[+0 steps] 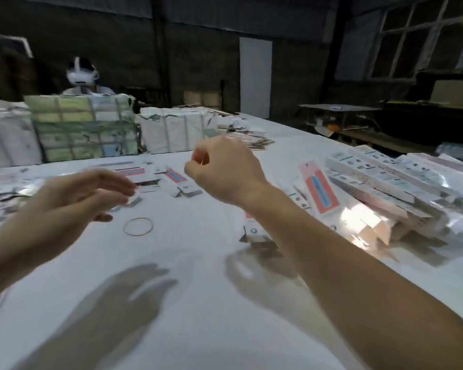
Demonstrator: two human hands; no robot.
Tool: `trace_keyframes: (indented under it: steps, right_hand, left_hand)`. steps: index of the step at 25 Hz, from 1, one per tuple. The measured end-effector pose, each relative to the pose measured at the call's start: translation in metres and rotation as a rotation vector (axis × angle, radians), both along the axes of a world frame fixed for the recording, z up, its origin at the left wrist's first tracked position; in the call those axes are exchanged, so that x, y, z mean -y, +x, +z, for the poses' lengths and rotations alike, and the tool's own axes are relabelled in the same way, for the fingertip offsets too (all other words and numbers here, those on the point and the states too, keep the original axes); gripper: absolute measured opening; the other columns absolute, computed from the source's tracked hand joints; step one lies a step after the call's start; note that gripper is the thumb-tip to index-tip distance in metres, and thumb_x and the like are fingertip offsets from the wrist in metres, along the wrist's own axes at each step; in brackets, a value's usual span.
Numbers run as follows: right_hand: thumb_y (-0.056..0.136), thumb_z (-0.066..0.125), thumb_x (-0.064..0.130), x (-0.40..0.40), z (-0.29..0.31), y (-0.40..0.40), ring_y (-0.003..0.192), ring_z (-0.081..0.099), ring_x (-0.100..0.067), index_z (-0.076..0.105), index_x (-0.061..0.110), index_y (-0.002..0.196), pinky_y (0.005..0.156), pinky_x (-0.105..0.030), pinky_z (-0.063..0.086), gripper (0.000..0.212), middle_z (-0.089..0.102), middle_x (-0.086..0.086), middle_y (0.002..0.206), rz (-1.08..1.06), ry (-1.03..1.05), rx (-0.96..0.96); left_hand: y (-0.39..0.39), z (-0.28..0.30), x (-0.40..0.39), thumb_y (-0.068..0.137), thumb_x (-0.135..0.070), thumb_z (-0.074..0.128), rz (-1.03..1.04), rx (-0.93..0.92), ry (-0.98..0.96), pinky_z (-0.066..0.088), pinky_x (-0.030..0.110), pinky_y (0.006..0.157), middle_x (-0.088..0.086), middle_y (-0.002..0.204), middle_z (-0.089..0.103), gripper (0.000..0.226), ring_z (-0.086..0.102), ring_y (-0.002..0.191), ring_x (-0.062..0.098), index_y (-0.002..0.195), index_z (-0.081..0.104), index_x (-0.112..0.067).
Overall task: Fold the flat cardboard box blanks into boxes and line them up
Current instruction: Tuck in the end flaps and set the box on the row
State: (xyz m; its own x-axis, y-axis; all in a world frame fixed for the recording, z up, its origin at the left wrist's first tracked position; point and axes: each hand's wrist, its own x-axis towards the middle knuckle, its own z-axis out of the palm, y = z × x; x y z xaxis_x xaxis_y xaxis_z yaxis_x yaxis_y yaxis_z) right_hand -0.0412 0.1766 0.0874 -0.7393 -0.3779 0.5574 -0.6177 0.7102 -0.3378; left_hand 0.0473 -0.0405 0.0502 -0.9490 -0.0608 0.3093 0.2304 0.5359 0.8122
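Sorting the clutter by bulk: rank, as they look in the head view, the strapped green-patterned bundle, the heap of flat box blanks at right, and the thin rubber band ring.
1. Heap of flat box blanks; nearer, so unsure.
2. Strapped green-patterned bundle.
3. Thin rubber band ring.

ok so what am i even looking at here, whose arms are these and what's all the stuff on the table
There is no machine here. The one picture comes from a wide-angle camera worn on a person's head, looking forward and down, so the two bare arms are that person's own.

The left hand has fairly straight fingers, and its fingertips are at a small pale piece that is too blurred to name. The right hand is raised above the table with fingers curled; whether it pinches anything I cannot tell.

The white table carries flat printed box blanks in the middle, a big pile of them on the right, and a rubber band lying loose near the left hand. Wrapped bundles stand at the far edge, and another person sits behind them.
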Motion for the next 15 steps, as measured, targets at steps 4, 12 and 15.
trace_keyframes:
  steps: [4, 12, 15]
  right_hand:
    - [0.077, 0.056, 0.042, 0.090, -0.006, 0.045, 0.073, 0.059, -0.020, 0.062, 0.022, 0.068, 0.065, -0.035, 0.048, 0.023, 0.062, 0.005, 0.066, 0.264, -0.139, 0.082]
    - [0.077, 0.057, 0.038, 0.166, -0.022, 0.073, 0.073, 0.056, -0.016, 0.063, 0.024, 0.067, 0.058, -0.029, 0.036, 0.019, 0.060, 0.009, 0.063, 0.454, -0.129, 0.146]
    - [0.074, 0.054, 0.039, 0.167, -0.025, 0.071, 0.072, 0.055, -0.016, 0.061, 0.025, 0.064, 0.060, -0.030, 0.037, 0.019, 0.059, 0.011, 0.061, 0.470, -0.136, 0.134]
  left_hand:
    - [0.024, 0.019, 0.021, 0.083, -0.026, 0.057, 0.167, -0.008, -0.330, 0.047, 0.022, 0.071, -0.016, 0.089, 0.071, 0.019, 0.066, 0.087, 0.005, 0.092, 0.072, -0.032]
    - [0.061, -0.022, 0.181, 0.086, -0.031, 0.051, 0.845, 0.848, -0.731, 0.041, 0.059, 0.103, 0.014, 0.146, 0.049, 0.056, 0.045, 0.132, 0.045, 0.141, 0.042, -0.027]
    - [0.058, -0.032, 0.191, 0.094, -0.029, 0.048, 0.887, 0.783, -0.841, 0.042, 0.048, 0.093, 0.008, 0.115, 0.064, 0.022, 0.061, 0.103, 0.032, 0.111, 0.058, -0.020]
